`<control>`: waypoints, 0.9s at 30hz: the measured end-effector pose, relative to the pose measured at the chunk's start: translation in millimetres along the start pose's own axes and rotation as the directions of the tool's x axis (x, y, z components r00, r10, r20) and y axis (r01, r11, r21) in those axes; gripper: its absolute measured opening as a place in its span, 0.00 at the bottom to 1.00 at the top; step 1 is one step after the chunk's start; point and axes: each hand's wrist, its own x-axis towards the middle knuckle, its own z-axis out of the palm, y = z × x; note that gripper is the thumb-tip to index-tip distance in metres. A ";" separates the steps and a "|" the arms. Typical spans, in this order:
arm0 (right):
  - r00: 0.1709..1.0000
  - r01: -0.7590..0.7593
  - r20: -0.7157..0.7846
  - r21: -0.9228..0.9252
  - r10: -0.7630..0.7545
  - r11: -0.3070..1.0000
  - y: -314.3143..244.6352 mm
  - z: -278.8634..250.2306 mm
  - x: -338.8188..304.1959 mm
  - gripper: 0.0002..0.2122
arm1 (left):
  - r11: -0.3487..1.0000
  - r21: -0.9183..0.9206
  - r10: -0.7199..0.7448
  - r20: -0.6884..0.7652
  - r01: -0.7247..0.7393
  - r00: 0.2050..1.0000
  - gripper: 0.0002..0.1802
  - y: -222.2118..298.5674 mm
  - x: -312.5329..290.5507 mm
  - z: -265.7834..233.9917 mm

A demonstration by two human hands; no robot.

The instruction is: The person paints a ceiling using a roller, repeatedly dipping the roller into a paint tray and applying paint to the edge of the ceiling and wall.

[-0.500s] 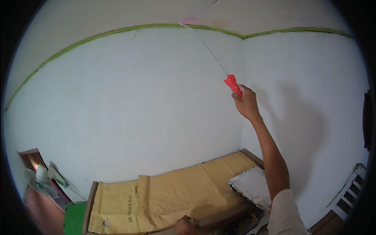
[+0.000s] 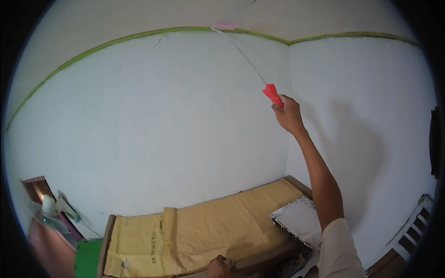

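Note:
My right hand (image 2: 290, 114), arm stretched up, is closed round the red handle of a paint roller (image 2: 273, 94). From the handle a thin wire frame runs up and left to a small pink roller sleeve (image 2: 224, 27), which lies at the green trim strip (image 2: 181, 30) where the white wall (image 2: 185, 106) meets the ceiling. At the bottom of the view, my left hand (image 2: 220, 267) is closed on the wooden front rail (image 2: 259, 262) of a frame covered with brown paper bag material (image 2: 218, 227).
A paint-stained white tray or box (image 2: 299, 221) sits on the right end of the covered frame. At far left are a fan (image 2: 48, 208) and a green box (image 2: 88, 258). A white slatted piece (image 2: 414, 231) stands at far right. Dark cracks mark wall and ceiling.
My right hand and the roller handle have moved slightly up and left. The pink sleeve stays near the same spot along the trim. My left hand has not visibly moved.

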 end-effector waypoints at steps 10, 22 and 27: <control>0.975 -0.223 0.032 0.115 0.221 0.968 -25.8 -106.3 -69.4 0.14 | 0.994 -0.097 -0.042 -0.017 0.040 0.999 0.18 0.3 -1.2 23.7; 1.000 -0.023 -0.014 0.031 0.023 0.999 0.4 -108.3 -50.7 0.14 | 0.994 -0.103 -0.036 0.012 0.037 0.999 0.19 11.2 -4.5 13.8; 0.998 -0.028 0.058 -0.058 0.032 0.998 24.9 -61.1 9.3 0.12 | 0.998 -0.066 0.011 -0.035 -0.014 0.999 0.20 -2.8 -1.6 31.1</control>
